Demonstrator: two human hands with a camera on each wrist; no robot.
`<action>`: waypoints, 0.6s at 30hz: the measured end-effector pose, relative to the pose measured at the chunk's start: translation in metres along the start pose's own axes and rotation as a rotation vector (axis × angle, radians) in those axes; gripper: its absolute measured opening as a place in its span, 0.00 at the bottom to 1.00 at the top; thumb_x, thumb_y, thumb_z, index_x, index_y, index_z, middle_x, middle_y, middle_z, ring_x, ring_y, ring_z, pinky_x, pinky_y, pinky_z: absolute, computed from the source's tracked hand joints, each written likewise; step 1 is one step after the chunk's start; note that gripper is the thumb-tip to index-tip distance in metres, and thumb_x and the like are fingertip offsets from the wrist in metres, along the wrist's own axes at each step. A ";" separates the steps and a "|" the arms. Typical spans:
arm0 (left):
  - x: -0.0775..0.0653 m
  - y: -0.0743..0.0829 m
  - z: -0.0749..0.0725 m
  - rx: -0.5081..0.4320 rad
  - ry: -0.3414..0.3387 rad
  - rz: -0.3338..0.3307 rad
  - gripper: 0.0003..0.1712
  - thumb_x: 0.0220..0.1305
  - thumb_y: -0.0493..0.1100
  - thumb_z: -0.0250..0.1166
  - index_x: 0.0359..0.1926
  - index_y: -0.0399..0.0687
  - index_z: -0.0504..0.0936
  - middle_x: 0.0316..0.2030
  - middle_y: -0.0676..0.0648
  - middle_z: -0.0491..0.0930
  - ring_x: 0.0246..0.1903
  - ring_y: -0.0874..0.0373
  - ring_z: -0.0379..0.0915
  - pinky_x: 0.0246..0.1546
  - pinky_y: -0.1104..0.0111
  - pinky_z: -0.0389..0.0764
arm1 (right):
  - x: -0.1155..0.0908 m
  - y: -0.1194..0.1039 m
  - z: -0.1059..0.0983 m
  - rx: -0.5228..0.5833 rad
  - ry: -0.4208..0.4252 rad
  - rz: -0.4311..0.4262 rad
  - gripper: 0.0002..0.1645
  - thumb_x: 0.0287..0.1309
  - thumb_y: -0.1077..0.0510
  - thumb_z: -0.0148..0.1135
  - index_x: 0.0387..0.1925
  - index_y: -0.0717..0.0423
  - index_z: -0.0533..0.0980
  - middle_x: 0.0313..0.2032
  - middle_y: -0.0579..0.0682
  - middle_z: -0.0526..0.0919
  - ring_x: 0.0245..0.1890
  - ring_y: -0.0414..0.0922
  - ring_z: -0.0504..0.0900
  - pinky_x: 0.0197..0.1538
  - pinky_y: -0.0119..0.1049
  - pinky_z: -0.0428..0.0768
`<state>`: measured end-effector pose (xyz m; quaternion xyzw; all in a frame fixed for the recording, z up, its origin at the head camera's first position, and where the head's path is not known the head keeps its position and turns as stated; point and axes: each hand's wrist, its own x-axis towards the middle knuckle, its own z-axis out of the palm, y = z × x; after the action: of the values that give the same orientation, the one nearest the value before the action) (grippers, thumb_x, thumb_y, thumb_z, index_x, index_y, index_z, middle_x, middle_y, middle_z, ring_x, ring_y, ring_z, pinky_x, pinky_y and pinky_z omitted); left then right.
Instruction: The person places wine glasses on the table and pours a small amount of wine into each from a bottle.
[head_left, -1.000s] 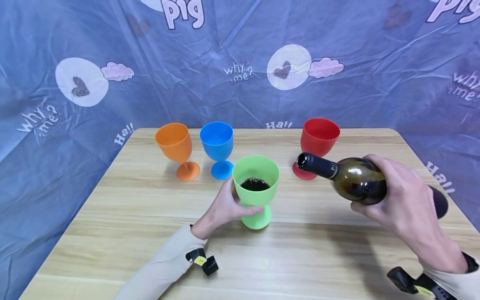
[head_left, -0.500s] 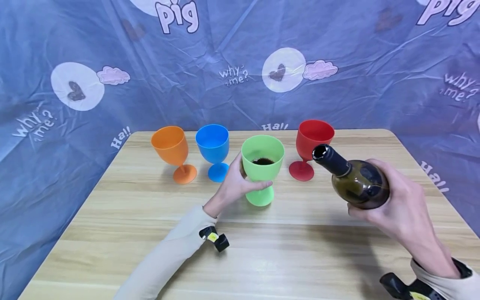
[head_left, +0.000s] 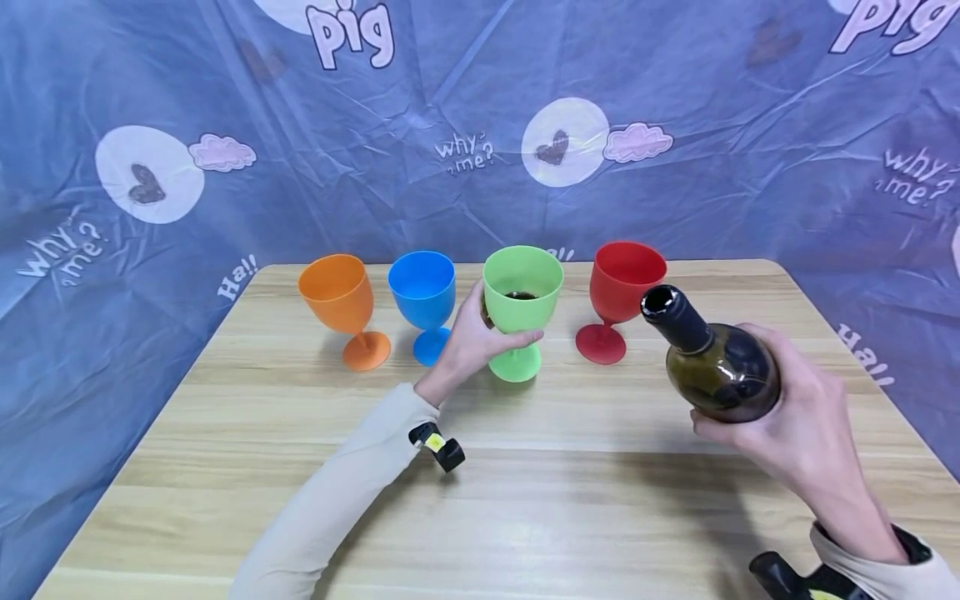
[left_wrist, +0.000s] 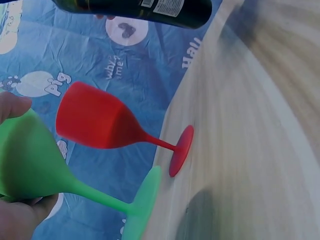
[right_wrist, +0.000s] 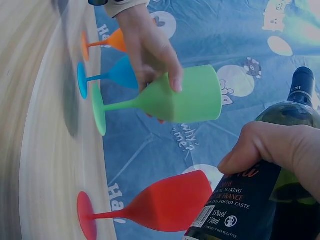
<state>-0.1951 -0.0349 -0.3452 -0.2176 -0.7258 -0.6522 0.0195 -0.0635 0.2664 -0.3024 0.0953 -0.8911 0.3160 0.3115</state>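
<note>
My left hand (head_left: 471,340) grips the bowl of a green plastic goblet (head_left: 522,312), its thumb across the front. Some dark liquid (head_left: 521,295) lies in the bottom of that goblet, which stands upright in the grip. In the left wrist view the goblet's base seems slightly off the table, with a shadow apart from it. On the right, my right hand (head_left: 802,417) holds a dark wine bottle (head_left: 722,375) around its body. The bottle leans with its uncorked mouth up and to the left, apart from every goblet. Part of its label shows in the right wrist view.
A red goblet (head_left: 624,287) stands right of the green one, close behind the bottle's neck. To the left stand a blue goblet (head_left: 423,293) and an orange goblet (head_left: 339,293). Behind the wooden table (head_left: 570,517) hangs a blue printed cloth (head_left: 360,175).
The green goblet has moved away from me, into line between the blue and red goblets, carried by my left hand. The right hand has tipped the bottle more upright.
</note>
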 end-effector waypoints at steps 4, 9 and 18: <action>0.005 -0.003 0.001 -0.007 0.022 0.002 0.48 0.46 0.40 0.77 0.67 0.52 0.62 0.56 0.50 0.72 0.55 0.55 0.70 0.57 0.58 0.73 | -0.002 0.001 0.001 0.011 0.011 0.003 0.59 0.01 0.67 0.83 0.54 0.62 0.75 0.43 0.26 0.76 0.42 0.16 0.66 0.43 0.16 0.59; 0.012 -0.007 0.003 -0.010 0.046 -0.004 0.49 0.45 0.39 0.78 0.67 0.51 0.62 0.56 0.49 0.72 0.55 0.55 0.70 0.58 0.59 0.72 | -0.003 0.000 0.001 0.015 0.012 0.033 0.59 0.03 0.67 0.83 0.54 0.61 0.75 0.42 0.12 0.68 0.41 0.17 0.66 0.42 0.17 0.59; 0.020 -0.017 0.007 0.003 0.092 -0.047 0.48 0.45 0.39 0.78 0.66 0.48 0.62 0.57 0.47 0.72 0.55 0.53 0.69 0.58 0.56 0.71 | -0.007 -0.003 0.000 0.027 0.005 0.081 0.58 0.04 0.68 0.83 0.55 0.59 0.75 0.41 0.13 0.69 0.39 0.18 0.68 0.41 0.17 0.61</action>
<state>-0.2173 -0.0238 -0.3563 -0.1705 -0.7302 -0.6606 0.0380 -0.0567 0.2637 -0.3049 0.0626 -0.8890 0.3407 0.2995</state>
